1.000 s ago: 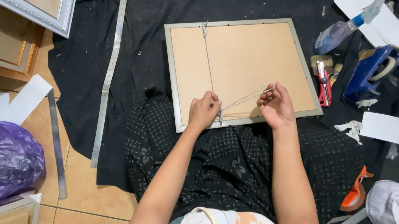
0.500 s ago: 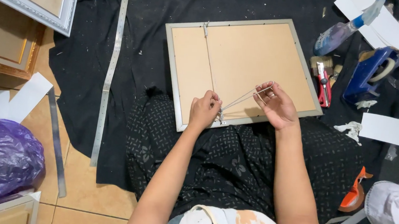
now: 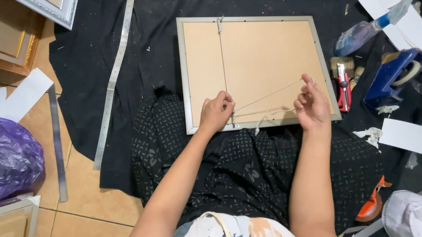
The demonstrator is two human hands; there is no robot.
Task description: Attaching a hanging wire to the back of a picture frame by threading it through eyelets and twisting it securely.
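The frame (image 3: 259, 72) is lying face down on black cloth (image 3: 151, 55), its near edge touching the person's lap. The left hand (image 3: 216, 111) is pinching the cord (image 3: 267, 95) at that edge; the right hand (image 3: 312, 105) is pulling it taut rightward across the backing.

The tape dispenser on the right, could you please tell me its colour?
The tape dispenser is blue, seen in the head view.

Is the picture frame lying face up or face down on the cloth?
Face down: the picture frame shows its plain brown backing board, with a hanging string stretched between the left hand and right hand.
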